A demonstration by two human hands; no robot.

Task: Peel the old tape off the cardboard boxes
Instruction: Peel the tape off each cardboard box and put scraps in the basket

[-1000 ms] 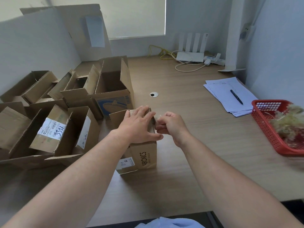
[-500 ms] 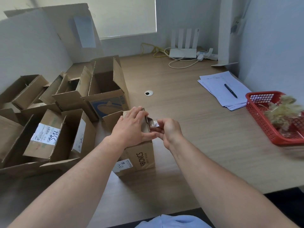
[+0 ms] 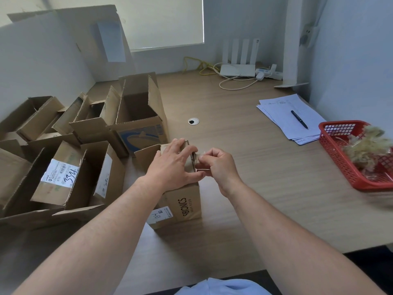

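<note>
Counts, approx.: 5 open cardboard boxes (image 3: 136,116) at left, 1 SIBIONICS box (image 3: 187,205) under 2 hands, 1 red basket (image 3: 348,167), 1 paper stack (image 3: 285,116) w/ 1 pen (image 3: 299,119), 1 router (image 3: 238,70).

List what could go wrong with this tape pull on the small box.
1. The right hand pinches only a small bit of tape at the top edge of the small box; it could tear off short and leave the rest stuck.
2. The left hand presses down on the top flap; if it slips, the box might tip or slide on the desk.
3. Pulling hard may strip the cardboard surface along with the tape.
</note>
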